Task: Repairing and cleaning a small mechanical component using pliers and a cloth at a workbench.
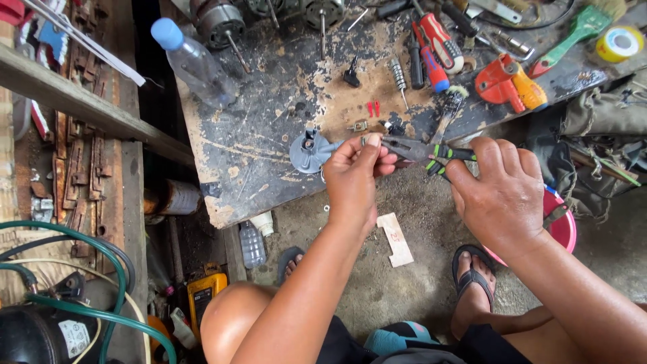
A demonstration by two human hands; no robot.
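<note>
The person is sitting low at the edge of a scarred, paint-flecked bench [256, 162], and both hands are meeting just over its near edge. The right hand [502, 192] is gripping the green-and-black handles of a pair of needle-nose pliers [421, 149], fingers wrapped round them, with the pliers' nose pointing across toward the other hand. The left hand [354, 172] is pinching its fingertips together on something very small right at the tips of the pliers; what it is I cannot make out. Just beyond the left hand's knuckles a grey round plastic part [309, 149] is lying on the bench, touching or nearly touching the fingers. Further out from the right hand an orange tool [509, 84] is resting, and past both hands a red-handled screwdriver [438, 42] is lying among other tools. Well away beyond the left hand a clear plastic bottle [195, 64] with a blue cap is lying on its side. Below the hands, on the concrete floor, a pale scrap of card [396, 239] is sitting between the person's sandalled feet.
</note>
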